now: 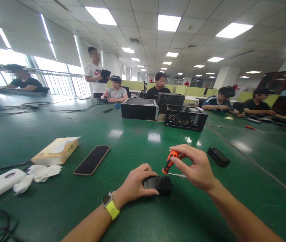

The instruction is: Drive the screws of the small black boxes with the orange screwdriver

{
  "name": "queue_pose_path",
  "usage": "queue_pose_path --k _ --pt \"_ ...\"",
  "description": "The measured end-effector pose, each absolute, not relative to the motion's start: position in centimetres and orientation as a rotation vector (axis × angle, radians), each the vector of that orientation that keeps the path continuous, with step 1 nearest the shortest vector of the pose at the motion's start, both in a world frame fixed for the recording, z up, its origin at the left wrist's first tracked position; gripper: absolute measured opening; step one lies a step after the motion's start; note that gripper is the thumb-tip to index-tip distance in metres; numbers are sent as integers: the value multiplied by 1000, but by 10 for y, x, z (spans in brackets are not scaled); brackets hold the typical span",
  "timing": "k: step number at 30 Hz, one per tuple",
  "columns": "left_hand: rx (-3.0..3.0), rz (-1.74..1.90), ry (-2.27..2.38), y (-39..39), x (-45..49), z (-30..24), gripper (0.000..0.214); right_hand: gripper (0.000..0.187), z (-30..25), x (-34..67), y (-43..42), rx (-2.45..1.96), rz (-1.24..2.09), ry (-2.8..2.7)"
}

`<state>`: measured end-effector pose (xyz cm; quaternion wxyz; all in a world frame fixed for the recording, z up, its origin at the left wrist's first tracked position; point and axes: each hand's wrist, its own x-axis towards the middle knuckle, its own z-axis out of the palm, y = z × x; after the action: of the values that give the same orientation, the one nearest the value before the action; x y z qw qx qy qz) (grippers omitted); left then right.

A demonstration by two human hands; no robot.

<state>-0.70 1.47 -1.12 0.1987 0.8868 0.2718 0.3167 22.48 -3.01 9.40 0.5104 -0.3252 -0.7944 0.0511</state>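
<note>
On the green tabletop (122,215) a small black box-shaped part (166,189) lies under my left hand (139,183), whose thumb and fingers grip its left end. My right hand (194,164) holds a screwdriver (168,162) by its orange and black handle, pinched between thumb and fingers. The screwdriver is tilted, and its tip meets the top of the black part. Behind it a thin metal shaft (176,175) lies on the table, partly hidden by my right hand. Another black block (218,157) rests to the right of that hand.
A phone (91,160), a tissue pack (55,151), crumpled tissue (38,175) and a white device (1,185) lie to the left. Black computer cases (139,109) stand ahead. Another orange screwdriver (251,128) is at the far right. Several people are around the table.
</note>
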Motion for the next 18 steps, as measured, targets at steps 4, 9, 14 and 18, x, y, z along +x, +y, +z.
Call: queue_pose_path --k 4,9,14,18 --pt "2480 869 765 14 -7 -11 51 20 94 225 -32 -782 119 -1932" --pt "2478 860 776 14 -7 -11 51 21 96 226 -34 -756 69 -1974" --pt "2486 859 771 15 -7 -11 48 20 99 228 -33 -744 72 -1973" --pt "2484 847 776 15 -8 -10 48 20 98 228 -32 -755 116 -1959"
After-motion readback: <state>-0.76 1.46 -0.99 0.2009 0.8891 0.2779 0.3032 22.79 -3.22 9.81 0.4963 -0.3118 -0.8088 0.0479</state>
